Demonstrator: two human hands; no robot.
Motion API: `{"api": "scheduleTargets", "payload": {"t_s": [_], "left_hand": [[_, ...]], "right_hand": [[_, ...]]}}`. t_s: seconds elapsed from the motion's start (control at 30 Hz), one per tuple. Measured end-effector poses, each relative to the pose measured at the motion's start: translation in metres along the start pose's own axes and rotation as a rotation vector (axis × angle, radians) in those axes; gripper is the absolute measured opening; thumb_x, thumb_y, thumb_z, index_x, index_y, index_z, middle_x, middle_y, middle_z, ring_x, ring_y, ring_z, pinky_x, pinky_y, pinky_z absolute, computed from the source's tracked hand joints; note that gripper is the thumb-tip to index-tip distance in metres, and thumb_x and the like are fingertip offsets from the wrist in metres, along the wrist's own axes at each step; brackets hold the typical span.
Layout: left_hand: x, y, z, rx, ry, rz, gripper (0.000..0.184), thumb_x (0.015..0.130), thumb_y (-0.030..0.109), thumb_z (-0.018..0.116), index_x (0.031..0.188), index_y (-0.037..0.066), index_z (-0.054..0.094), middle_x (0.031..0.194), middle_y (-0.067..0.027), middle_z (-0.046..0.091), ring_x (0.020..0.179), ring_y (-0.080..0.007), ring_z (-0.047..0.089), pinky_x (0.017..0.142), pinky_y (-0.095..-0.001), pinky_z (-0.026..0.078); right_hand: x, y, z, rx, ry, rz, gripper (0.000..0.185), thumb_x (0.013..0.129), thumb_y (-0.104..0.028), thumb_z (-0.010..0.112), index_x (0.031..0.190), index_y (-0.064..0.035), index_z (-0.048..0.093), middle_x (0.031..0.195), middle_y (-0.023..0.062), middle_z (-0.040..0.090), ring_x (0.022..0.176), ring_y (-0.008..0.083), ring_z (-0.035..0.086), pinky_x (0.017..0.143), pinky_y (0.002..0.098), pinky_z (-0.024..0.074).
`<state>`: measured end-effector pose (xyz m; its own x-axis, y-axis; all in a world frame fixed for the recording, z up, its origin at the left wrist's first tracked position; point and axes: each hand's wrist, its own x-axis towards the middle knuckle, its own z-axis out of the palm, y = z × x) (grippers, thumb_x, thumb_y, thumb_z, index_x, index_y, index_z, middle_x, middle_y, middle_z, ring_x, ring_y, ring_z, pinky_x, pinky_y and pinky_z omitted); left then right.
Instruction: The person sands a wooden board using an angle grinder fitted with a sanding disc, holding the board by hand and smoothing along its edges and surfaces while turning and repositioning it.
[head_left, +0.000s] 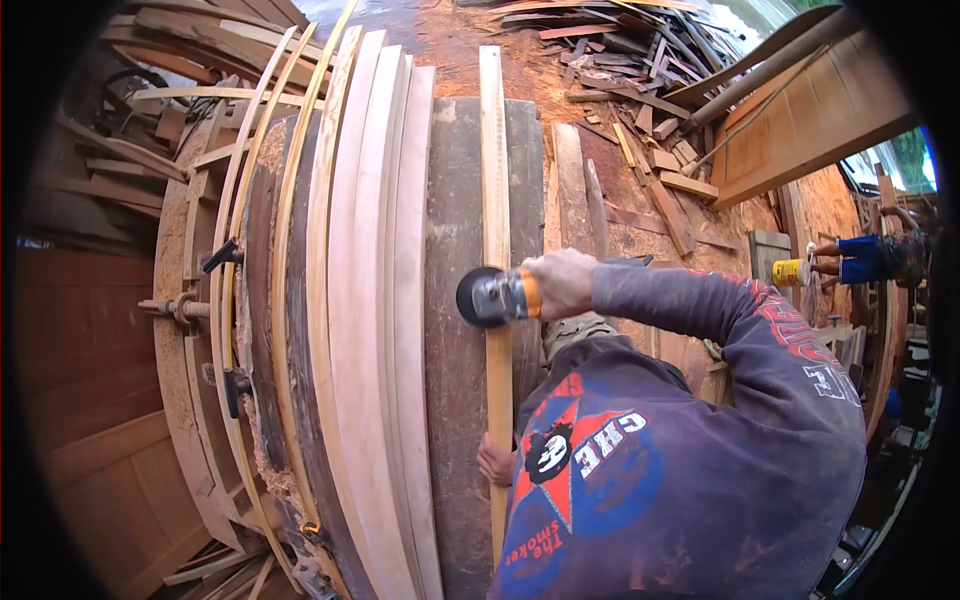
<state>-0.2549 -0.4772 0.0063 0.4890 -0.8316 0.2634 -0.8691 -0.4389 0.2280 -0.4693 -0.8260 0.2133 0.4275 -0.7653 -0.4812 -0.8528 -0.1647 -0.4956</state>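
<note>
My right hand [562, 283] is closed round the orange body of an angle grinder [500, 298]. Its round black disc lies over a long, narrow wooden strip [495, 180], hiding part of it; whether they touch is hard to tell. Lower in the view, my left hand [495, 460] grips the same strip at its edge, partly hidden by my shirt. The strip runs lengthwise along a dark, worn board [455, 220].
Several long pale planks [375, 300] lie left of the dark board. Clamps [220, 256] hold thin curved strips at the far left. Scrap wood [630, 50] is heaped at the top. Another person [870, 258] stands at the far right by a yellow bucket [789, 272].
</note>
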Motion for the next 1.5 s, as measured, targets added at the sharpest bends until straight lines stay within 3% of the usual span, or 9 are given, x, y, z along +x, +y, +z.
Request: {"api": "scheduleTargets", "payload": {"t_s": [0.07, 0.13, 0.33, 0.87, 1.13, 1.2, 1.27, 1.33, 1.5], "left_hand": [[-0.002, -0.001, 0.001, 0.009, -0.010, 0.001, 0.049, 0.072, 0.039, 0.087, 0.112, 0.015, 0.069, 0.100, -0.0052, 0.072, 0.092, -0.0314, 0.070, 0.077, -0.0464, 0.053], [-0.003, -0.001, 0.002, 0.024, -0.026, -0.008, 0.050, 0.072, 0.040, 0.087, 0.112, 0.015, 0.069, 0.100, -0.0053, 0.072, 0.092, -0.0315, 0.070, 0.077, -0.0465, 0.053], [0.001, 0.004, -0.004, 0.014, -0.060, -0.033, 0.048, 0.073, 0.040, 0.085, 0.111, 0.014, 0.070, 0.099, -0.0059, 0.072, 0.092, -0.0322, 0.070, 0.078, -0.0473, 0.053], [0.007, 0.011, -0.020, -0.007, -0.076, 0.012, 0.055, 0.070, 0.034, 0.078, 0.118, 0.009, 0.067, 0.103, -0.0117, 0.071, 0.091, -0.0376, 0.069, 0.078, -0.0511, 0.052], [0.021, 0.027, -0.029, 0.007, -0.072, 0.011, 0.052, 0.073, 0.033, 0.074, 0.118, 0.008, 0.066, 0.103, -0.0137, 0.069, 0.087, -0.0401, 0.067, 0.076, -0.0522, 0.051], [0.020, 0.022, -0.026, 0.022, -0.082, 0.023, 0.053, 0.074, 0.035, 0.074, 0.118, 0.008, 0.066, 0.102, -0.0144, 0.069, 0.088, -0.0406, 0.066, 0.076, -0.0525, 0.050], [0.020, 0.023, -0.026, 0.025, -0.078, 0.026, 0.055, 0.074, 0.038, 0.074, 0.118, 0.007, 0.066, 0.102, -0.0148, 0.069, 0.087, -0.0410, 0.066, 0.075, -0.0526, 0.050], [0.020, 0.026, -0.025, 0.029, -0.062, 0.013, 0.056, 0.075, 0.041, 0.075, 0.118, 0.007, 0.066, 0.101, -0.0150, 0.069, 0.086, -0.0412, 0.066, 0.075, -0.0526, 0.050], [0.017, 0.020, -0.035, 0.056, -0.227, 0.018, 0.074, 0.071, 0.047, 0.083, 0.128, 0.006, 0.060, 0.112, -0.0166, 0.066, 0.096, -0.0410, 0.065, 0.082, -0.0549, 0.049]], "right_hand": [[-0.002, -0.004, 0.000, -0.143, -0.083, 0.021, 0.047, 0.074, -0.026, 0.081, 0.118, -0.0120, 0.071, 0.093, 0.0185, 0.077, 0.087, 0.0386, 0.076, 0.081, 0.0486, 0.0619], [-0.001, 0.002, -0.026, -0.031, -0.117, 0.063, 0.048, 0.075, -0.027, 0.081, 0.119, -0.0114, 0.071, 0.095, 0.0172, 0.077, 0.087, 0.0374, 0.076, 0.080, 0.0477, 0.0622], [0.028, 0.044, -0.087, -0.169, -0.002, 0.126, 0.047, 0.076, -0.028, 0.079, 0.115, -0.0039, 0.070, 0.092, 0.0217, 0.076, 0.086, 0.0389, 0.077, 0.081, 0.0481, 0.0628], [0.129, 0.145, -0.213, -0.037, 0.106, 0.207, 0.044, 0.069, -0.024, 0.084, 0.107, -0.0043, 0.073, 0.095, 0.0201, 0.077, 0.091, 0.0366, 0.076, 0.086, 0.0434, 0.0606], [0.197, 0.213, -0.272, 0.050, 0.324, 0.201, 0.043, 0.065, -0.024, 0.082, 0.101, -0.0013, 0.075, 0.088, 0.0207, 0.076, 0.081, 0.0346, 0.075, 0.081, 0.0410, 0.0605], [0.215, 0.223, -0.288, 0.049, 0.339, 0.327, 0.037, 0.064, -0.022, 0.081, 0.091, 0.0033, 0.077, 0.087, 0.0226, 0.075, 0.081, 0.0325, 0.075, 0.080, 0.0401, 0.0600], [0.222, 0.207, -0.311, 0.067, 0.369, 0.466, 0.043, 0.063, -0.026, 0.083, 0.093, 0.0029, 0.079, 0.089, 0.0221, 0.076, 0.081, 0.0318, 0.075, 0.079, 0.0388, 0.0598], [0.269, 0.282, -0.309, 0.095, 0.453, 0.339, 0.044, 0.062, -0.028, 0.084, 0.093, 0.0023, 0.079, 0.090, 0.0214, 0.076, 0.082, 0.0315, 0.075, 0.079, 0.0385, 0.0596], [0.282, 0.221, -0.319, -0.010, 0.346, 0.330, 0.043, 0.062, -0.029, 0.084, 0.093, -0.0002, 0.080, 0.091, 0.0199, 0.077, 0.084, 0.0328, 0.075, 0.079, 0.0389, 0.0589]]}}
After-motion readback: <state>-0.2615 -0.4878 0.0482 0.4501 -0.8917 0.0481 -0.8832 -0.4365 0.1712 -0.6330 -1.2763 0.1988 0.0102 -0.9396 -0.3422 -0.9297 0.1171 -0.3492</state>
